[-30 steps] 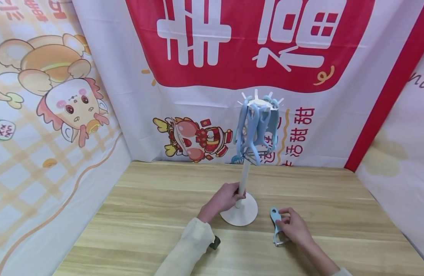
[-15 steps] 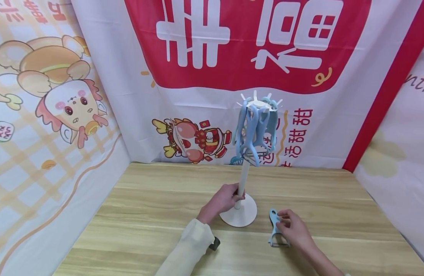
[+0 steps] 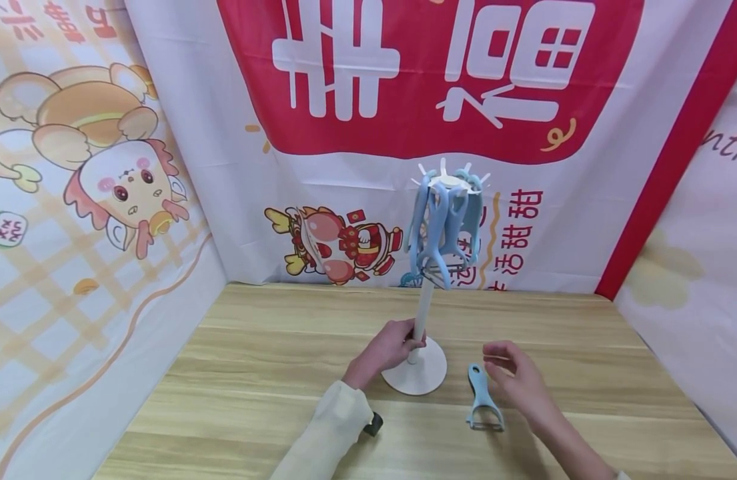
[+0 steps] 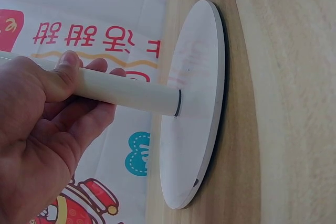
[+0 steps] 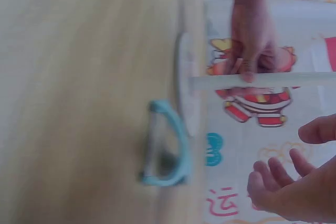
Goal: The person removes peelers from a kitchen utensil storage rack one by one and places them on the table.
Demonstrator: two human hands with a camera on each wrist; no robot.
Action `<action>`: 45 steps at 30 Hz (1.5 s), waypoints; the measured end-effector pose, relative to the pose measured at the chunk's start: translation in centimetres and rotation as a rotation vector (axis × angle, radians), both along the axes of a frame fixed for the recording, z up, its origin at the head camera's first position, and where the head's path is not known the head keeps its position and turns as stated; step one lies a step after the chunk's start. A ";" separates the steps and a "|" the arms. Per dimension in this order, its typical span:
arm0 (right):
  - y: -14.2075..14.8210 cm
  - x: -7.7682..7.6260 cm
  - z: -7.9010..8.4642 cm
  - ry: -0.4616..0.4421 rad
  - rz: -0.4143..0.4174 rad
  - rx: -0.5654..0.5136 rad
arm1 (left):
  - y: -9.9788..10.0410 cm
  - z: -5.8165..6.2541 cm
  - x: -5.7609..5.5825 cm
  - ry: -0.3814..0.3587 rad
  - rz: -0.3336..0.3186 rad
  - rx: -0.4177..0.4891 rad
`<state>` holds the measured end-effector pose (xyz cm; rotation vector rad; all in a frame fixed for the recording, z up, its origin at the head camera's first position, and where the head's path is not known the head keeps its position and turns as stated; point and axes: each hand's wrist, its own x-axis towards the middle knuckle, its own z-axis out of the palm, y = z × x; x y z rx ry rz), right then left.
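My left hand (image 3: 393, 343) grips the white pole (image 3: 424, 308) of a stand, low down above its round white base (image 3: 429, 375). In the left wrist view the thumb (image 4: 67, 66) lies over the pole and the fingers come round beneath it. Several light-blue peelers (image 3: 441, 223) hang from the white hooks at the stand's top. Another light-blue peeler (image 3: 479, 385) lies on the table right of the base, its handle pointing away from me and its blade end nearer. Beside that handle, my right hand (image 3: 524, 381) hovers with loosely bent fingers, holding nothing.
The wood-grain table (image 3: 254, 373) meets a printed cloth backdrop (image 3: 236, 220) at the back, with more printed cloth along the left and right sides. A small black object (image 3: 374, 424) shows at my left sleeve.
My right hand has let go of the peeler, leaving it lying on the table, and has drawn back slightly up and right. The left hand keeps its hold on the pole.
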<state>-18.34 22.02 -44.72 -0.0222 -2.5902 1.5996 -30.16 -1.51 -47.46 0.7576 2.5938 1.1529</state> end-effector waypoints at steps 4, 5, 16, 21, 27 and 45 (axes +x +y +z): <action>0.3 -0.4 2.1 0.051 0.004 -0.030 | 0.0 0.0 0.0 0.003 -0.003 0.001; 0.3 -0.5 2.6 0.062 0.006 -0.042 | 0.0 0.0 0.0 0.001 -0.003 0.002; -0.1 -1.8 7.7 0.178 0.043 -0.184 | 0.0 -0.2 -0.2 -0.009 -0.002 0.007; -0.2 -2.1 9.4 0.252 0.068 -0.229 | 0.0 -0.3 -0.1 -0.020 -0.002 0.013; -0.6 -2.6 11.2 0.318 0.081 -0.233 | 0.0 -0.2 -0.2 -0.034 0.008 0.013; -1.0 -4.3 16.1 0.455 0.093 -0.151 | 0.0 -0.5 -0.5 -0.021 0.005 0.013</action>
